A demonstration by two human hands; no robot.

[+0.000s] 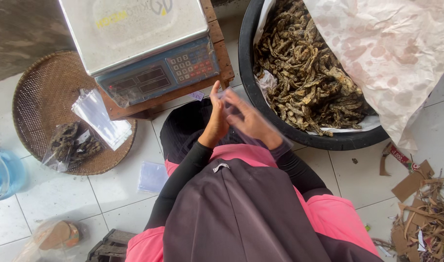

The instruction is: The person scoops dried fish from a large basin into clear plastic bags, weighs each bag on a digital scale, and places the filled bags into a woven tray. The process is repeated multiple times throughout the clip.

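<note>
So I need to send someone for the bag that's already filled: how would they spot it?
Find the round woven tray left of the scale. The filled bag lies at its near edge, dark dried pieces inside, unlike the flat empty bags beside it.

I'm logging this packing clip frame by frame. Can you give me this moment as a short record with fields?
setting: white tiled floor, person seated, seen from above
left hand: raised, pressed against a clear plastic bag
right hand: on the same bag, blurred
black basin: paper-lined, holds dried fish
digital scale: on a wooden stand, pan bare
woven tray: one filled bag, a stack of empty bags
</note>
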